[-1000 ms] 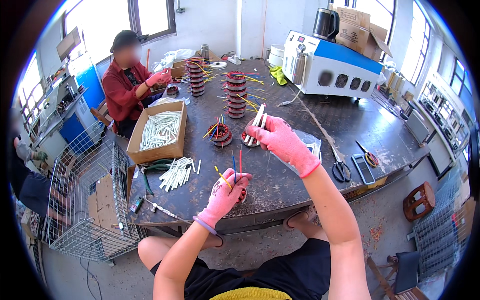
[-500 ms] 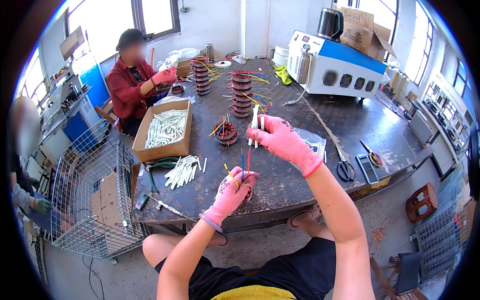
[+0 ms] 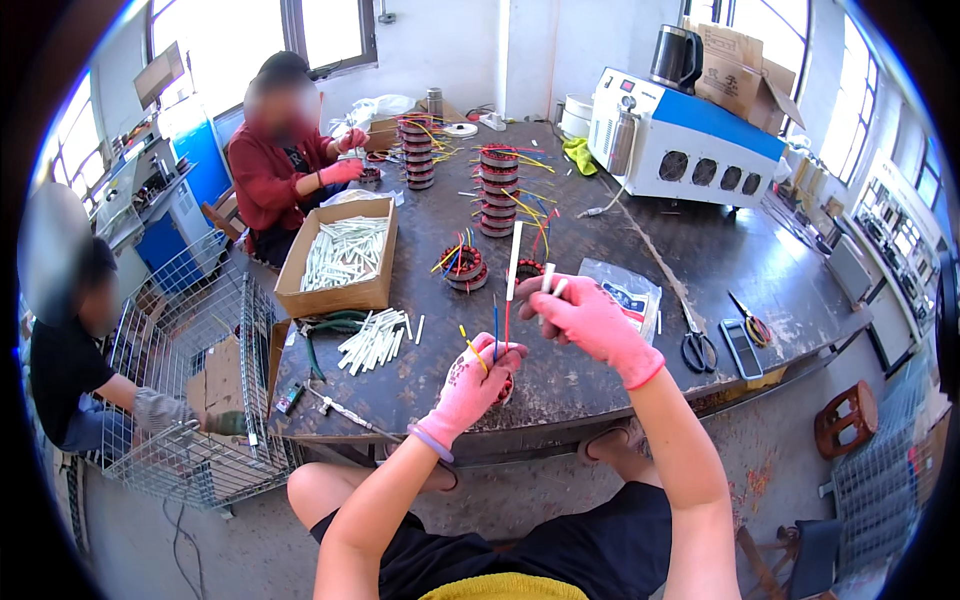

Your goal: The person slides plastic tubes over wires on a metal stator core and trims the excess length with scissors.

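Red-wound grey ring core with coloured wire leads (image 3: 503,390) is sitting in the left hand, near the front edge of the dark, scuffed table (image 3: 620,235). At far left, a person in a black top (image 3: 70,370) is reaching into a grey wire-mesh cage (image 3: 180,440). Next, a co-worker in a dark red jacket (image 3: 265,190) is sitting at the table, and green-handled pliers (image 3: 312,355) are lying before an open brown cardboard box (image 3: 340,298) that is holding many slim white tubes. A loose heap of white tubes (image 3: 372,340) is lying beside it. Farther right, the pink-gloved left hand (image 3: 465,395) is closing over the ring core, its fingers bunching around the yellow wire (image 3: 473,348), blue wire (image 3: 495,325) and red wire (image 3: 507,325). Behind, a tall stack of similar cores (image 3: 498,190) is standing. 1 upright white tube (image 3: 515,260) is rising in line with the red wire's top. Just beside it, the pink-gloved right hand (image 3: 600,325) is gripping at least 2 short white tubes (image 3: 548,278) between curled fingers; I am not able to tell whether its fingertips are touching the upright tube. At right, a clear plastic bag (image 3: 640,290) and black-handled scissors (image 3: 698,350) are lying flat.
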Action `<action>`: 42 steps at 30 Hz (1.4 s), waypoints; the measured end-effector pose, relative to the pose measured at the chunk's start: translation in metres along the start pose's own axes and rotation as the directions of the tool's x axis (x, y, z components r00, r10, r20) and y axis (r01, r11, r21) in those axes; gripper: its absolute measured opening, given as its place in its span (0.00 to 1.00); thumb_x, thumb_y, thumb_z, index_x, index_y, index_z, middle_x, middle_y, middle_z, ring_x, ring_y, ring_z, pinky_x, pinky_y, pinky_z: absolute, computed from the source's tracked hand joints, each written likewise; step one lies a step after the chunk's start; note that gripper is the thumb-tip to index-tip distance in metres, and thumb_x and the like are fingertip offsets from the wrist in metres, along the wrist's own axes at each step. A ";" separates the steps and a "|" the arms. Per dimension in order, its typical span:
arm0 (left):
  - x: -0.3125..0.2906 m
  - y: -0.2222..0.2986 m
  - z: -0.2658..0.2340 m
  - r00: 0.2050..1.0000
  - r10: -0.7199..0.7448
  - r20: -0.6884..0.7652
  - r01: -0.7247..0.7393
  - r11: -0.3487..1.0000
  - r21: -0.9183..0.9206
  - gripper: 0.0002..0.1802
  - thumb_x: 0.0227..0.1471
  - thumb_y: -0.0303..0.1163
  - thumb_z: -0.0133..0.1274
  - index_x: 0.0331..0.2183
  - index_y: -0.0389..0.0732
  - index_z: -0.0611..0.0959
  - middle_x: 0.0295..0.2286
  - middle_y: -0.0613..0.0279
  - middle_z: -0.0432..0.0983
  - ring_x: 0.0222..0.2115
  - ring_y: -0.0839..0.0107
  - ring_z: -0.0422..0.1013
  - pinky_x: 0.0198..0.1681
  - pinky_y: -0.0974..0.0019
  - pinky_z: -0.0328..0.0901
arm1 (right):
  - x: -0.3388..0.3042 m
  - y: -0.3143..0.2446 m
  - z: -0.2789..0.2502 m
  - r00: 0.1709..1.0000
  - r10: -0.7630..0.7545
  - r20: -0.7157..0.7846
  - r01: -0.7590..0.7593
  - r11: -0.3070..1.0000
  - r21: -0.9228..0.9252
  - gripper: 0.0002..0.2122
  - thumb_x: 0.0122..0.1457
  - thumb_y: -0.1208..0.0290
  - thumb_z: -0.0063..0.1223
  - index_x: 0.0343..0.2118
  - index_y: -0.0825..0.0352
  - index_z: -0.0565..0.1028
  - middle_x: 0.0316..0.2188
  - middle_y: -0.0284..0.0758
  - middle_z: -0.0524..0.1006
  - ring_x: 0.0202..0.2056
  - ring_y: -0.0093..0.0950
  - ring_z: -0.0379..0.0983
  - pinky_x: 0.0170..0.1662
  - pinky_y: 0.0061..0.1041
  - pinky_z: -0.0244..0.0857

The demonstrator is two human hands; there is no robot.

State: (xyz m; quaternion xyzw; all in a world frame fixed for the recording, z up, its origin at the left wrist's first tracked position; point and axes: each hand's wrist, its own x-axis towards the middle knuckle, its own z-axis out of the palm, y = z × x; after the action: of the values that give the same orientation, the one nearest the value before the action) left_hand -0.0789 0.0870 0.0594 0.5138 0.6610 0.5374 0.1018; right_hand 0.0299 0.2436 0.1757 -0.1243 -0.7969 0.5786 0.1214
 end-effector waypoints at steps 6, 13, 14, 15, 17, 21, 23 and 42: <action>0.003 -0.002 0.002 1.000 -0.013 0.014 0.013 0.999 -0.047 0.11 0.59 0.27 0.47 0.41 0.35 0.82 0.31 0.61 0.71 0.34 0.70 0.71 0.40 0.67 0.66 | 0.009 0.019 -0.015 0.999 -0.048 0.019 0.042 0.968 0.248 0.13 0.64 0.62 0.50 0.45 0.65 0.77 0.34 0.25 0.75 0.28 0.12 0.67 0.30 0.15 0.61; 0.004 0.004 0.002 0.999 -0.040 0.026 0.040 0.999 -0.015 0.10 0.60 0.29 0.48 0.39 0.36 0.83 0.32 0.61 0.74 0.33 0.71 0.72 0.40 0.67 0.67 | 0.027 -0.009 -0.005 0.992 -0.128 0.005 0.126 0.982 0.138 0.08 0.59 0.67 0.58 0.37 0.65 0.79 0.24 0.22 0.74 0.22 0.10 0.63 0.23 0.15 0.54; 0.005 0.005 0.002 0.999 -0.042 0.020 0.043 0.999 -0.018 0.10 0.60 0.29 0.48 0.38 0.37 0.83 0.32 0.61 0.74 0.33 0.71 0.72 0.40 0.67 0.67 | 0.026 -0.010 -0.004 0.990 -0.140 -0.026 0.142 0.987 0.080 0.08 0.59 0.67 0.58 0.37 0.65 0.79 0.24 0.22 0.74 0.23 0.11 0.63 0.23 0.15 0.55; 0.004 0.005 0.002 0.999 -0.050 0.013 0.050 0.998 -0.023 0.10 0.59 0.28 0.48 0.38 0.37 0.83 0.31 0.61 0.74 0.33 0.70 0.72 0.40 0.66 0.67 | 0.022 -0.009 0.000 0.987 -0.149 -0.053 0.150 0.988 0.021 0.08 0.59 0.67 0.57 0.37 0.65 0.79 0.24 0.22 0.74 0.23 0.11 0.64 0.24 0.15 0.56; 0.003 0.004 0.001 1.000 -0.028 0.000 0.028 0.999 -0.016 0.10 0.58 0.27 0.49 0.39 0.37 0.83 0.31 0.60 0.74 0.33 0.69 0.73 0.39 0.66 0.67 | 0.019 -0.009 0.002 0.992 -0.102 -0.074 0.096 0.991 -0.090 0.09 0.60 0.65 0.57 0.37 0.66 0.78 0.24 0.26 0.75 0.24 0.12 0.66 0.25 0.15 0.59; 0.003 -0.002 0.003 1.000 0.009 -0.012 -0.009 1.000 -0.006 0.09 0.56 0.25 0.50 0.39 0.37 0.82 0.31 0.60 0.75 0.33 0.65 0.75 0.39 0.64 0.69 | 0.016 -0.010 0.006 0.996 -0.063 -0.055 0.052 0.982 -0.179 0.10 0.60 0.65 0.57 0.37 0.67 0.77 0.25 0.29 0.77 0.26 0.15 0.69 0.27 0.19 0.63; 0.004 -0.004 0.005 1.000 0.012 -0.022 -0.012 1.000 -0.010 0.09 0.56 0.25 0.50 0.38 0.36 0.83 0.31 0.60 0.75 0.33 0.66 0.75 0.39 0.65 0.69 | 0.020 -0.002 0.005 0.994 -0.114 0.001 0.109 0.953 -0.281 0.11 0.60 0.65 0.57 0.38 0.68 0.77 0.26 0.31 0.78 0.26 0.17 0.70 0.28 0.21 0.65; 0.016 0.005 -0.008 0.996 -0.075 0.043 0.083 0.969 -0.231 0.12 0.56 0.22 0.48 0.41 0.34 0.82 0.34 0.67 0.72 0.34 0.78 0.69 0.39 0.71 0.67 | -0.006 0.113 0.054 0.985 -0.154 0.083 0.175 0.852 -0.494 0.11 0.56 0.63 0.58 0.34 0.67 0.76 0.30 0.45 0.78 0.36 0.44 0.76 0.38 0.38 0.68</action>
State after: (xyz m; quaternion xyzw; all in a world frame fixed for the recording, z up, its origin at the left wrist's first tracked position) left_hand -0.0893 0.0944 0.0734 0.4807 0.6117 0.5976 0.1939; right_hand 0.0242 0.2276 0.0513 -0.0712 -0.9292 0.3429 0.1182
